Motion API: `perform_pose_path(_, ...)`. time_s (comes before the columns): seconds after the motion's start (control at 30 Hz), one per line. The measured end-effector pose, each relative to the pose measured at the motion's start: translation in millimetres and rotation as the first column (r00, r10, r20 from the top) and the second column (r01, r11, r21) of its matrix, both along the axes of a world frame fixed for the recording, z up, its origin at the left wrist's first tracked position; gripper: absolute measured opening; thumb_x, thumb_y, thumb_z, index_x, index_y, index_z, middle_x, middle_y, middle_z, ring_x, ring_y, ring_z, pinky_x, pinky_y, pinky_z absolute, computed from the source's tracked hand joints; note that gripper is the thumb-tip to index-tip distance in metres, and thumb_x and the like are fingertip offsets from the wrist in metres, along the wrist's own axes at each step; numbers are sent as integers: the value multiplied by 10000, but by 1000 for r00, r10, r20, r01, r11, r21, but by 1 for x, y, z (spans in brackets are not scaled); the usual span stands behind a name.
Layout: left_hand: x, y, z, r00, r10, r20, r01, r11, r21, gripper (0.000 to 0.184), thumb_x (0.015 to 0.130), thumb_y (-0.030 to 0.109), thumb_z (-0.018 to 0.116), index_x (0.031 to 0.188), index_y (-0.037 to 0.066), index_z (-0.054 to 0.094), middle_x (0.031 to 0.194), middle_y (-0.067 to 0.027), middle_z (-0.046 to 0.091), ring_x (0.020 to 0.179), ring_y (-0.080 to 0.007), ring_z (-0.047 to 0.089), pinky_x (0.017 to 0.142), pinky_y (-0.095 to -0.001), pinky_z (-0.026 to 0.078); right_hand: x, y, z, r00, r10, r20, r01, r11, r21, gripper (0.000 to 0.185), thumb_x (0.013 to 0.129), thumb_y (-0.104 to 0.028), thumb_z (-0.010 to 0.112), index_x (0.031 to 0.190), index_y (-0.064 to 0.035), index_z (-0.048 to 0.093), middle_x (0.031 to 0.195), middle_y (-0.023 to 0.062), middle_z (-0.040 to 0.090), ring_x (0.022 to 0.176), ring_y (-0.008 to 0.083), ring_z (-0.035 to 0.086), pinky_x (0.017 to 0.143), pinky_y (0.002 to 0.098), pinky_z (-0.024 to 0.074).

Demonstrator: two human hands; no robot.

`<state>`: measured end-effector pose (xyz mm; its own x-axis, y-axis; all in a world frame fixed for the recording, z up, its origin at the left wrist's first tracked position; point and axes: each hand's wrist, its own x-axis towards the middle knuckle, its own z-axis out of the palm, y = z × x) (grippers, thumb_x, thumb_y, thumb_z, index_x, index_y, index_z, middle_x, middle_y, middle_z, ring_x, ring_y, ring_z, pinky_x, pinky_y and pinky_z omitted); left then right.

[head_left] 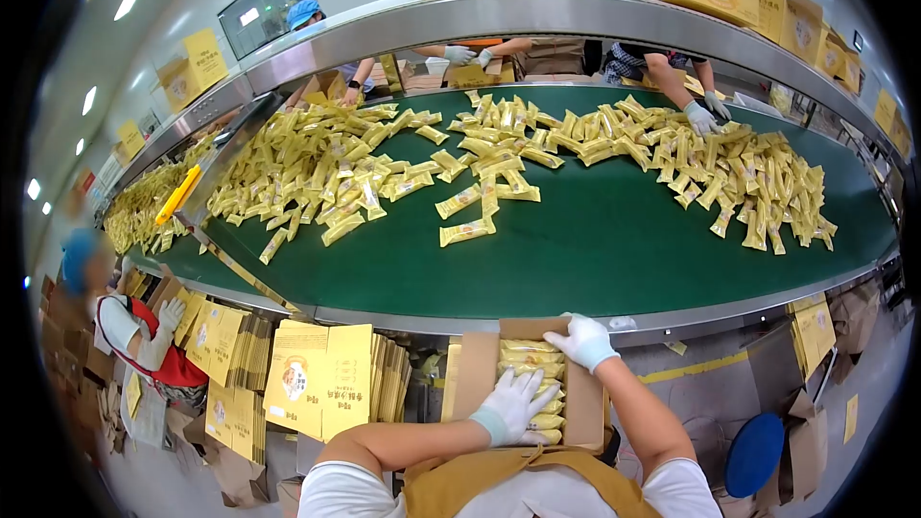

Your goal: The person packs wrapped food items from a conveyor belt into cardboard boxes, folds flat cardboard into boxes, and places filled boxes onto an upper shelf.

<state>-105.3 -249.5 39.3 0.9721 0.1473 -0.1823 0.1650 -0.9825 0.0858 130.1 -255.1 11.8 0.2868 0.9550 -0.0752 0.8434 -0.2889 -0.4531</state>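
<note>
Head view: box (pixel 585 414) open at the belt's near edge, in front of the person's body. Plain brown inside, flaps folded out; one flap spreads to the left, another stands at the far side. Packets (pixel 530 358) inside: slim, pale yellow, shiny, crimped at the ends, lying crosswise in a row that runs from the far end to the near end. Lower layers hidden.

Left hand (pixel 510 407), white-gloved, lies over the left side of the box, palm down, fingers extended across the packets; no packet seen gripped. Right hand (pixel 583 341), also gloved, at the far right corner of the box, thumb reaching left over the farthest packets; cannot tell whether it clamps the wall. Hands apart, packets visible between them.

Beyond: green belt (pixel 576 278) with loose packets (pixel 297 163) in heaps, a few straggling toward the middle. Left of the box, flat cartons (pixel 321 379) stacked on edge, yellow, printed. Blue stool (pixel 755 456) to the right. Across the belt, a co-worker's gloved hand (pixel 699 118) touches the right-hand heap.
</note>
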Motion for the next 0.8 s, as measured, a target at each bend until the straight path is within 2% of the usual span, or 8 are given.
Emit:
perform_pose_path(0.2,-12,5,2,981,-26,192,63,979,-193,905,885,605,586,1552,60,307,1529,-270,363,1390,-415,377,1158,-540,272,-6,-17,13,999,18,37,-18,1000,-12,502,895,-563,622,903,-77,747,905,174,721,866,384,687,786,472,547)
perform_pose_path(0.27,-23,10,15,943,32,332,117,901,-419,860,898,515,623,1545,40,311,1547,-254,346,1410,-400,359,1171,-500,279,-6,-40,20,996,91,19,-92,933,348,212,856,-319,685,918,-125,745,863,114,709,810,345,685,724,425,555)
perform_pose_path(0.4,-52,30,51,665,614,426,264,340,-903,551,971,346,601,1353,-46,543,1283,-200,625,1138,-299,635,1013,-409,482,-4,-74,60,999,21,46,-44,819,573,188,752,-81,685,924,-139,733,818,73,672,730,295,669,665,361,552)
perform_pose_path(0.57,-64,72,-19,62,982,178,-76,183,-980,275,1040,113,475,1215,-33,628,1080,-115,689,901,-153,664,823,-286,541,19,-65,65,917,-370,-149,386,728,566,117,881,-177,679,902,-84,748,848,145,683,761,350,672,668,411,536)
perform_pose_path(0.67,-57,74,-54,548,835,52,-358,290,-887,648,909,145,700,1477,2,421,1252,-198,633,1116,-244,652,909,-370,561,29,-56,52,884,-445,-144,450,724,523,239,918,-261,665,898,-33,734,824,199,679,772,400,665,677,448,529)
perform_pose_path(0.7,-48,62,-59,646,759,-80,-351,202,-914,1133,800,166,826,1601,54,33,1469,-251,450,1273,-309,568,944,-403,555,30,-55,48,882,-450,-138,454,734,505,272,923,-280,660,898,-18,728,815,215,677,775,415,661,680,456,527)
perform_pose_path(0.73,-39,53,-59,713,684,-155,-276,70,-959,1352,763,101,853,1551,98,-246,1585,-246,252,1363,-327,470,1004,-428,525,31,-54,42,874,-471,-119,471,760,448,287,925,-289,658,900,-11,724,812,223,677,776,423,660,683,459,527)
perform_pose_path(0.8,-21,48,-114,681,728,78,45,64,-997,1364,778,73,839,1526,108,-302,1599,-231,213,1402,-318,408,1078,-438,461,33,-47,34,863,-500,-75,493,800,342,317,929,-308,652,904,1,715,807,240,675,778,438,656,690,465,526)
